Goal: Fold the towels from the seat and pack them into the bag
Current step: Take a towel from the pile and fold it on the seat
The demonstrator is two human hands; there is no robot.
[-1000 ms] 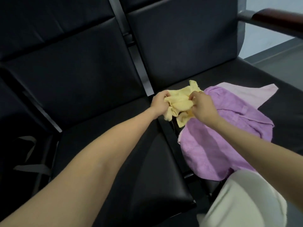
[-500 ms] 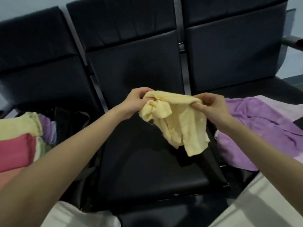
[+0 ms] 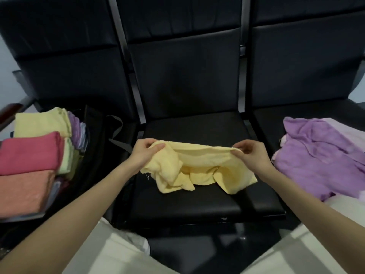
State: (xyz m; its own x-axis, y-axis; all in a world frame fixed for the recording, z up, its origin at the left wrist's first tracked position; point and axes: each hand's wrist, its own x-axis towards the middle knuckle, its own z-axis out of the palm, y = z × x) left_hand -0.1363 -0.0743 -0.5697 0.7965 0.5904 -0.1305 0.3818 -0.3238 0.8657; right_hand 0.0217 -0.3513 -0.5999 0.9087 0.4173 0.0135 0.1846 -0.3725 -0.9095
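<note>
A crumpled yellow towel [image 3: 197, 173] hangs over the middle black seat [image 3: 189, 198], its lower part touching the cushion. My left hand [image 3: 145, 154] pinches its upper left edge and my right hand [image 3: 249, 155] pinches the upper right edge, with the top edge stretched between them. A purple towel [image 3: 320, 157] lies rumpled on the right seat, over a paler pink one [image 3: 343, 129]. On the left seat stands an open black bag [image 3: 94, 147] with several folded towels in it: yellow [image 3: 41, 123], pink-red [image 3: 29, 153] and salmon [image 3: 23, 192] on top.
Black seat backs [image 3: 183, 76] rise behind all three seats. A brown armrest end [image 3: 9, 110] shows at the far left. The bag's grey strap [image 3: 118, 143] lies toward the middle seat. My light-trousered knees [image 3: 110, 248] are just in front of the seat edge.
Both hands carried the yellow towel from the purple pile on the right seat to the middle seat and pulled its top edge apart. The view swung left, which brought the bag into view.
</note>
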